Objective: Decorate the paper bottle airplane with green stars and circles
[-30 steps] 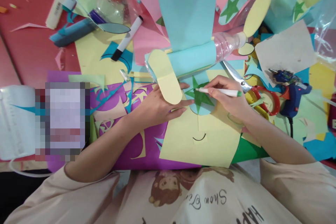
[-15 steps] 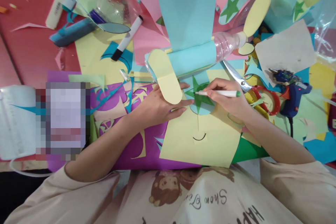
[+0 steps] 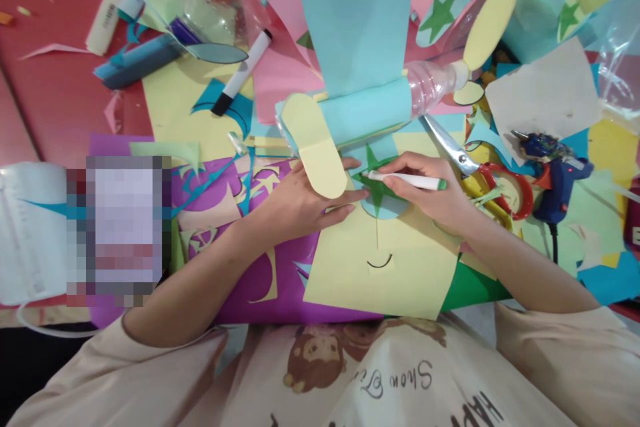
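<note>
My right hand is closed around a white marker with a green end. The marker's tip rests at the left side of a green star on a rounded light-blue paper flap. My left hand lies with fingers spread, its fingertips at the flap's left edge. A cream paper strip with rounded ends partly covers that hand. It is attached near the bottom end of a plastic bottle wrapped in light-blue paper. A pale yellow sheet lies beneath the flap.
Scissors with red handles and a blue glue gun lie to the right. A black-and-white marker and several others lie at the upper left. Paper scraps cover the purple sheet. A blurred-out object is at the left.
The marker's tip has moved left and slightly up across the star, and my right hand has shifted left with it. My left hand stays in place.
</note>
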{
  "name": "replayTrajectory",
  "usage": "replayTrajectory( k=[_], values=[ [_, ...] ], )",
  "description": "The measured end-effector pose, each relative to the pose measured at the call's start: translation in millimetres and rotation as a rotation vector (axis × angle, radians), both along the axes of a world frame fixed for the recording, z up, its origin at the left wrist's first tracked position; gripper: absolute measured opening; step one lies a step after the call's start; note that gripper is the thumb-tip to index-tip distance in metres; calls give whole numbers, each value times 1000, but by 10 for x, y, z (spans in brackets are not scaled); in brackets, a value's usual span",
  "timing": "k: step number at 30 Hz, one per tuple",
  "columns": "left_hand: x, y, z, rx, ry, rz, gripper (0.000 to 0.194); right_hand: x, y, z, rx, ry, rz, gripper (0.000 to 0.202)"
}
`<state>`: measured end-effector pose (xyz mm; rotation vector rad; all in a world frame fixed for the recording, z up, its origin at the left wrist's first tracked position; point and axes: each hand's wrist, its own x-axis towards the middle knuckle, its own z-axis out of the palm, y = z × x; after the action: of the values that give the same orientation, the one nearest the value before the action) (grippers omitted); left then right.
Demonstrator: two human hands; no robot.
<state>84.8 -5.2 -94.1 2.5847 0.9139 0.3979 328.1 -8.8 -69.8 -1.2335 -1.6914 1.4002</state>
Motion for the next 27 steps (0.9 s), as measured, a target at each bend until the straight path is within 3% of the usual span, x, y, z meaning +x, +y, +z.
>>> replayTrajectory(
  k=[13,21,27],
  values=[
    [0,5,12,-13,-9,-5,30,41,15,-40,10,-42,-105,14],
    [4,-1,8,19,-19,-4,30,17,2,6,1,-1,-8,16],
    [5,-9,0,40,-14,-4,29,24,-2,-15,-19,-22,-12,17]
  ],
)
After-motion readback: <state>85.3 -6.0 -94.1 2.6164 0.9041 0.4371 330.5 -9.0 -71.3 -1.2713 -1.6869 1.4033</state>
